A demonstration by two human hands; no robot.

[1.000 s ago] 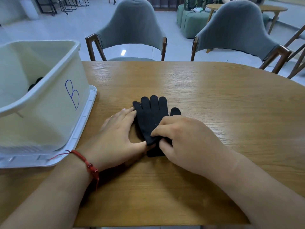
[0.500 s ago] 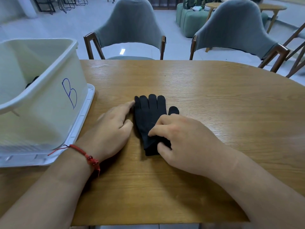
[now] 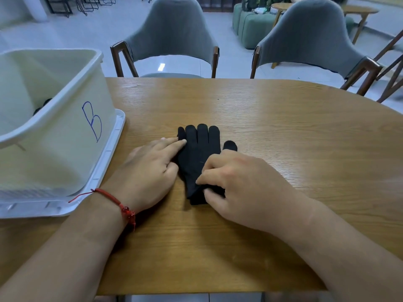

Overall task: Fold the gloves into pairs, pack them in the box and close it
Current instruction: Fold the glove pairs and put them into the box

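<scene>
Table (image 3: 283, 127) wood-grained, grey chairs (image 3: 170, 33) behind, left hand (image 3: 148, 171) flat against gloves (image 3: 199, 149), right hand (image 3: 244, 186) pinching them

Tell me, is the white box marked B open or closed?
Open. The box has no lid on top, its inside shows, and it stands on what looks like its lid.
</scene>
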